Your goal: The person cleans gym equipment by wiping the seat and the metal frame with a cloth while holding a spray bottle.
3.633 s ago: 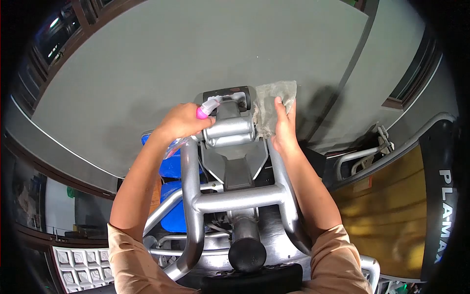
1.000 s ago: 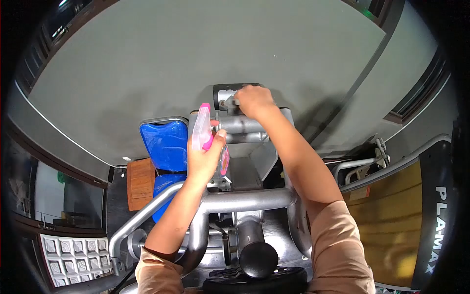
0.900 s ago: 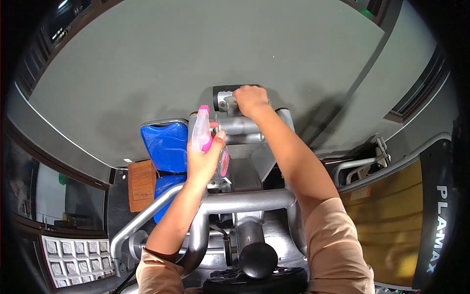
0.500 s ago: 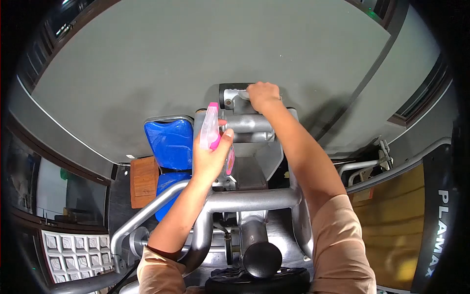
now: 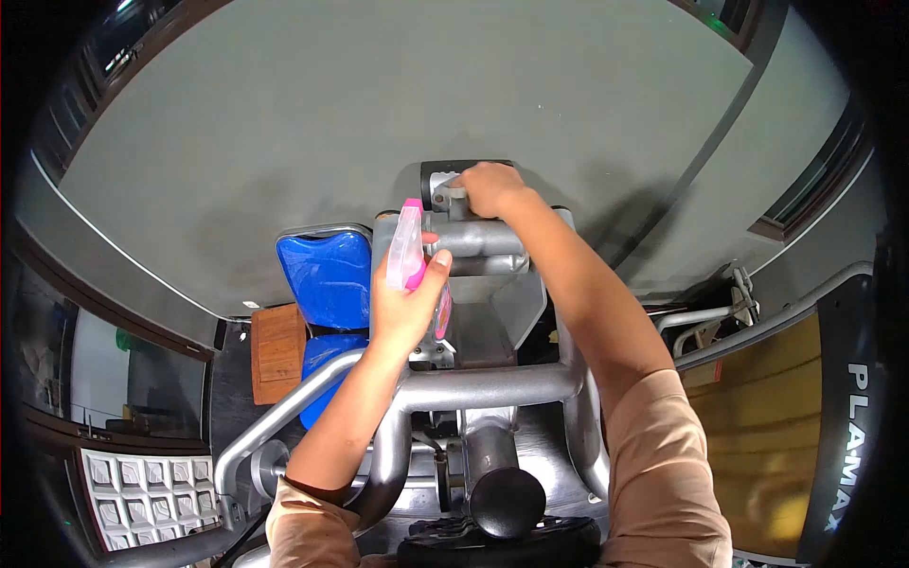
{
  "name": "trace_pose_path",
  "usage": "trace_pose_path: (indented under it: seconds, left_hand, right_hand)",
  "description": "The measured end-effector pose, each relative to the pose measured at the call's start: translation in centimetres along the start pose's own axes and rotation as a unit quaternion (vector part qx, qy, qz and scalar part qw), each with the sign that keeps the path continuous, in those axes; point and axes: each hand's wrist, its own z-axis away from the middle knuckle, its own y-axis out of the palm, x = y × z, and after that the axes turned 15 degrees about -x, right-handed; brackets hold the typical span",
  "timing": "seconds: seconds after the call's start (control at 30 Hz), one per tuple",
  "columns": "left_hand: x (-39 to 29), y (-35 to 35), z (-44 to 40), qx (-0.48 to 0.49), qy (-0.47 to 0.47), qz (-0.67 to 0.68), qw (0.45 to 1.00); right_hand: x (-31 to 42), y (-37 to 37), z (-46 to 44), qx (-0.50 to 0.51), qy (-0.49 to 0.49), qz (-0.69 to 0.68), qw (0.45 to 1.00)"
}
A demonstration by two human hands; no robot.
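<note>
Clock centred on the view. White lattice panel (image 5: 151, 497) at 8, wooden box (image 5: 277, 352) a little above it toward 9, blue padded chair (image 5: 324, 281) at 9. Left hand (image 5: 405, 308), just off centre toward 8, wrapped round a trigger spray bottle (image 5: 407, 248); pink nozzle toward 12, one fingertip showing past the head, pink label below the thumb. Bottle apart from the housing, near the upper crosstube (image 5: 473, 237).

Black-and-silver top housing (image 5: 438, 192) at 12, against the grey wall (image 5: 454, 85). Right hand (image 5: 492, 189) bent over its far side, between 12 and 1, knuckles up; fingertips hidden, so cannot tell whether they pinch a cloth or press bare. Step, by judgement: surface work on the housing, bottle parked aside. Next move seems to call for light, even pressure around the bolt and edges, bottle clear of the forearm. Silver lower crossbar (image 5: 492, 386) at 6; PLAMAX panel (image 5: 757, 445) at 4
</note>
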Motion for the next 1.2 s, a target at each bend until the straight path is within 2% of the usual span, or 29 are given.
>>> trace_pose_path:
  seconds: [0.07, 0.17, 0.23, 0.37, 0.43, 0.47, 0.53, 0.57, 0.63, 0.7, 0.73, 0.83, 0.87, 0.93, 0.97, 1.03, 1.07, 1.13, 1.2]
  left_hand:
    - [-0.4, 0.2, 0.0, -0.004, 0.011, 0.000, 1.000]
    - [-0.3, 0.1, -0.1, 0.000, -0.014, -0.005, 1.000]
    - [-0.5, 0.1, 0.0, -0.002, -0.004, -0.005, 1.000]
    - [-0.3, 0.0, -0.1, -0.003, 0.002, 0.002, 1.000]
    - [-0.3, -0.1, -0.3, -0.004, -0.001, 0.006, 1.000]
    - [-0.3, -0.1, -0.3, -0.003, -0.003, 0.008, 1.000]
    - [-0.3, 0.1, -0.2, -0.006, -0.003, 0.012, 1.000]
    - [-0.3, 0.1, -0.2, -0.009, -0.004, 0.014, 1.000]
    - [-0.4, 0.0, -0.3, -0.007, -0.001, 0.006, 1.000]
    - [-0.5, 0.0, -0.2, -0.004, -0.001, 0.001, 1.000]
    - [-0.5, 0.1, -0.1, -0.003, -0.007, 0.002, 1.000]
    - [-0.6, 0.0, 0.0, -0.004, -0.021, 0.010, 1.000]
    - [-0.7, 0.1, -0.1, -0.004, -0.026, 0.018, 0.999]
    - [-0.5, -0.3, -0.4, 0.011, -0.028, -0.006, 1.000]
    - [-0.3, -0.5, -0.4, 0.027, -0.035, -0.032, 0.999]
    - [-0.6, -0.4, -0.3, 0.024, -0.035, -0.021, 0.999]
    - [-0.7, -0.3, -0.2, 0.020, -0.035, -0.006, 0.999]
    - [-0.8, 0.0, -0.1, 0.013, -0.023, 0.003, 1.000]
    - [-0.8, 0.0, -0.1, 0.004, -0.009, 0.011, 1.000]
  right_hand:
    - [0.6, -0.6, 0.2, 0.028, -0.003, -0.015, 1.000]
    - [1.3, 0.0, -0.2, 0.005, 0.025, 0.022, 0.999]
    - [2.5, 0.5, -1.4, 0.027, 0.103, 0.074, 0.992]
    - [2.5, -0.3, -1.1, 0.013, 0.076, 0.081, 0.994]
    - [0.9, -0.9, -0.3, -0.015, 0.021, -0.038, 0.999]
    - [0.9, -0.8, -0.5, -0.014, 0.020, -0.037, 0.999]
    - [0.6, -0.6, -0.7, -0.086, 0.138, -0.080, 0.984]
    - [0.6, -0.3, -1.0, -0.087, 0.139, -0.080, 0.983]
    - [1.4, 0.6, -1.7, -0.075, 0.132, -0.063, 0.986]
    - [2.4, 2.0, -1.8, -0.025, 0.055, -0.044, 0.997]
    - [2.0, 1.9, -1.8, -0.025, 0.058, -0.045, 0.997]
    - [1.1, 1.1, -1.6, 0.068, -0.038, -0.094, 0.993]
    - [1.1, 0.9, -1.2, 0.068, -0.038, -0.092, 0.993]
    - [1.2, 1.5, -0.7, -0.048, 0.018, -0.144, 0.988]
    - [1.5, 2.0, -0.8, -0.048, 0.019, -0.145, 0.988]
    - [2.2, 2.7, -1.0, -0.134, 0.030, -0.108, 0.985]
    - [1.8, 2.6, -1.0, -0.134, 0.032, -0.108, 0.985]
    - [1.1, 1.8, -1.5, 0.020, -0.031, -0.118, 0.992]
    - [1.2, 1.8, -1.1, -0.005, -0.008, -0.132, 0.991]
